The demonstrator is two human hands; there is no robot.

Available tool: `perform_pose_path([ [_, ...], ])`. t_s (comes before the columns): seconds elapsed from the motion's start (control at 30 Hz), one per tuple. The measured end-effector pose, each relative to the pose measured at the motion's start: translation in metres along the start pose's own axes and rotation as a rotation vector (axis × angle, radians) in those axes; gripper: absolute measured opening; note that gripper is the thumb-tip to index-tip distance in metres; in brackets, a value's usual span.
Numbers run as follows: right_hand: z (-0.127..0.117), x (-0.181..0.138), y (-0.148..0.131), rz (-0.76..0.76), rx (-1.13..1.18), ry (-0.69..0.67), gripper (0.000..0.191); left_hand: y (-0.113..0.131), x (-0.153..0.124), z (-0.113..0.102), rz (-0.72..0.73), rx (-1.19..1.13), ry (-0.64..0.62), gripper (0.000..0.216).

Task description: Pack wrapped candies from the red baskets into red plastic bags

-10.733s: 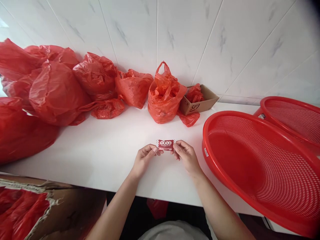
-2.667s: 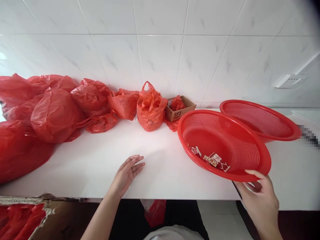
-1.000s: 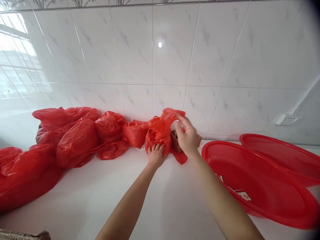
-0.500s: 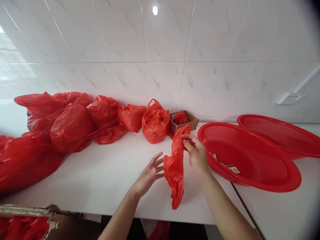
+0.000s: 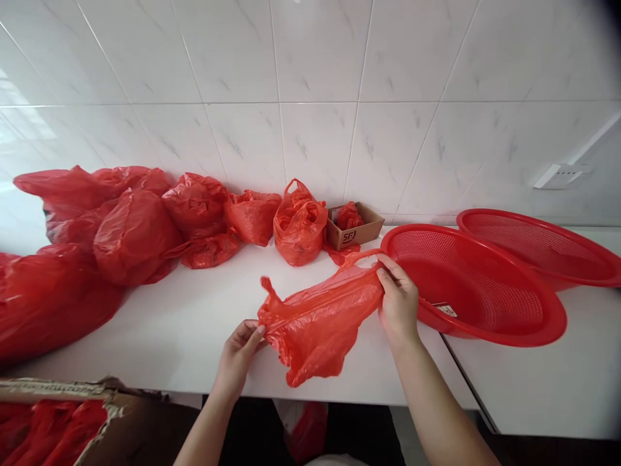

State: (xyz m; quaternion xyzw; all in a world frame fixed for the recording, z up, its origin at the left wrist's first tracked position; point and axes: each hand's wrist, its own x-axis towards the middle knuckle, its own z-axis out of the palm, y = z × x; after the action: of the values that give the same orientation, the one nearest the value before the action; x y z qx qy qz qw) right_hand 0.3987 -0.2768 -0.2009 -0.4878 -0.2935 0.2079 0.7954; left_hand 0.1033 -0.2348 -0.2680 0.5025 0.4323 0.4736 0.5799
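Note:
A thin red plastic bag (image 5: 325, 317) is stretched out between my two hands, above the white table (image 5: 179, 336). My left hand (image 5: 237, 353) pinches its lower left edge between thumb and fingers. At the upper right, my right hand (image 5: 398, 294) grips the bag close to a handle loop. The bag hangs flat and looks to have nothing in it. Just right of my right hand stands a red perforated plastic basket (image 5: 490, 285), with a small printed card (image 5: 445, 309) showing at its near side.
Several filled red bags (image 5: 138, 236) line the wall at left and centre. A small cardboard box (image 5: 361, 232) holds a red bundle. A second red basket (image 5: 538, 249) sits behind the first. At lower left is a torn carton (image 5: 140, 421) of red bags. A socket (image 5: 561, 175) is on the wall.
My left hand has gone from open beside the bag to pinching its edge, moving left. The bag, hanging bunched before, is now spread sideways. My right hand has shifted slightly right.

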Motion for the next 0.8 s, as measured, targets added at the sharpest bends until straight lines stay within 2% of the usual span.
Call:
perform_pose_path([
  [0.07, -0.003, -0.005, 0.001, -0.023, -0.091, -0.042, 0.038, 0.009, -0.003, -0.006, 0.036, 0.042, 0.146, 0.027],
  [0.1, -0.003, -0.008, 0.001, -0.037, -0.130, -0.057, 0.038, 0.016, -0.006, -0.004, 0.111, 0.090, 0.235, 0.026],
  [0.17, 0.001, -0.018, -0.002, -0.076, -0.188, -0.100, 0.036, 0.032, -0.015, 0.010, 0.385, 0.278, 0.362, 0.021],
  [0.2, 0.005, -0.024, -0.005, -0.101, -0.214, -0.132, 0.035, 0.040, -0.020, 0.021, 0.564, 0.412, 0.373, 0.018],
  [0.23, 0.008, -0.031, -0.010, -0.129, -0.241, -0.172, 0.034, 0.046, -0.025, 0.034, 0.721, 0.554, 0.330, 0.016],
  [0.27, 0.013, -0.038, -0.014, -0.157, -0.268, -0.220, 0.033, 0.050, -0.029, 0.047, 0.833, 0.685, 0.253, 0.017],
  [0.3, 0.017, -0.044, -0.019, -0.186, -0.292, -0.267, 0.032, 0.051, -0.031, 0.060, 0.885, 0.809, 0.167, 0.020],
  [0.37, 0.022, -0.055, -0.026, -0.267, -0.337, -0.342, 0.032, 0.048, -0.032, 0.079, 0.862, 1.033, 0.023, 0.024],
  [0.43, 0.020, -0.057, -0.030, -0.368, -0.378, -0.327, 0.031, 0.038, -0.027, 0.086, 0.770, 1.206, -0.084, 0.019],
  [0.53, 0.002, -0.046, -0.033, -0.427, -0.450, -0.171, 0.033, 0.025, -0.017, 0.072, 0.702, 1.340, -0.148, 0.014],
  [0.63, -0.020, -0.031, -0.047, -0.430, -0.504, -0.028, 0.032, 0.026, -0.009, 0.050, 0.717, 1.408, -0.096, 0.017],
  [0.7, -0.023, -0.030, -0.063, -0.526, -0.507, 0.024, 0.025, 0.032, -0.008, 0.042, 0.743, 1.432, -0.083, 0.019],
  [0.73, -0.019, -0.033, -0.072, -0.598, -0.511, -0.016, 0.022, 0.036, -0.010, 0.042, 0.760, 1.435, -0.089, 0.020],
  [0.77, -0.012, -0.037, -0.080, -0.671, -0.520, -0.126, 0.021, 0.040, -0.012, 0.044, 0.781, 1.432, -0.102, 0.022],
  [0.8, -0.003, -0.041, -0.085, -0.728, -0.542, -0.305, 0.022, 0.044, -0.015, 0.048, 0.805, 1.422, -0.116, 0.022],
])
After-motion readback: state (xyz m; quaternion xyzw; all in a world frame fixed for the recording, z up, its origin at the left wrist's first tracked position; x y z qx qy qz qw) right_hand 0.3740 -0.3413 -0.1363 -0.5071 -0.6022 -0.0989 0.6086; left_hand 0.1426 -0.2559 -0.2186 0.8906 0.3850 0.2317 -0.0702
